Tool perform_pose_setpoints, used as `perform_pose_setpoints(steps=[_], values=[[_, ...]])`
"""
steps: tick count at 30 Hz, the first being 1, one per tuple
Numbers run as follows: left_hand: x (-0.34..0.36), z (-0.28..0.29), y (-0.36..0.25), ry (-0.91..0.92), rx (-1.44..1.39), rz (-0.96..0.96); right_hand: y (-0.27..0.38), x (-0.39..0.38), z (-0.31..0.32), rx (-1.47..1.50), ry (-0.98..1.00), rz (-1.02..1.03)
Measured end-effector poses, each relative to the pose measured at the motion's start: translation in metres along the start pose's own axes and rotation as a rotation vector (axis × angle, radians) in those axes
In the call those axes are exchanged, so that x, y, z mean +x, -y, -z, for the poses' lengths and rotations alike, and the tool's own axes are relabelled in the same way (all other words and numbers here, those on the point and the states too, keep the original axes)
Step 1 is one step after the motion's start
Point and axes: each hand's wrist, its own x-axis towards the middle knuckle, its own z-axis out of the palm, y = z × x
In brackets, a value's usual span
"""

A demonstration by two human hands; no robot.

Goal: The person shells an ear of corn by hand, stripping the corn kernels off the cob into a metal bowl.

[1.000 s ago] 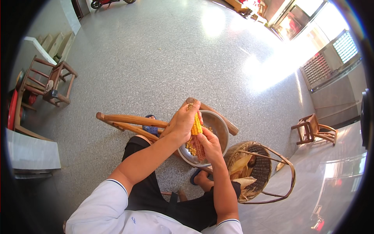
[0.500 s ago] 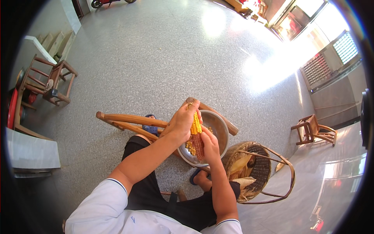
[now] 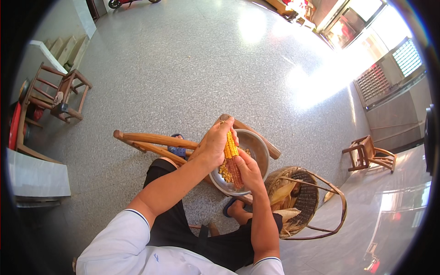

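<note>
Frame centre: we see corn ear (image 3: pixel 231 153), long axis near-vertical (bare end lower right); left hand (image 3: pixel 215 143) curls fingers round top, right hand (image 3: pixel 249 168) pinches middle.

we're in what looks like a home: stairs (image 3: pixel 67 50) & wooden chair (image 3: pixel 67 85) left of the metal bowl (image 3: pixel 259 151), small chair (image 3: pixel 365 149) to its rt., red motorbike (image 3: pixel 124 3) well beyond it, speckled flr. (image 3: pixel 183 82) arnd.
</note>
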Motion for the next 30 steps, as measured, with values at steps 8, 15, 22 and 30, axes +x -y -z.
perform_pose_setpoints(steps=[8, 15, 22, 30], values=[[0.001, 0.0, 0.004, -0.077, 0.123, 0.013, -0.004, 0.001, -0.001, 0.159, -0.06, -0.088], [-0.001, -0.002, 0.007, -0.077, 0.182, 0.01, -0.009, 0.003, -0.003, -0.023, -0.072, -0.072], [-0.001, 0.0, 0.006, -0.06, 0.186, 0.011, -0.007, 0.001, -0.001, -0.046, -0.033, -0.039], [0.002, 0.004, 0.009, -0.064, 0.177, 0.007, -0.006, 0.002, 0.0, 0.075, -0.044, -0.078]])
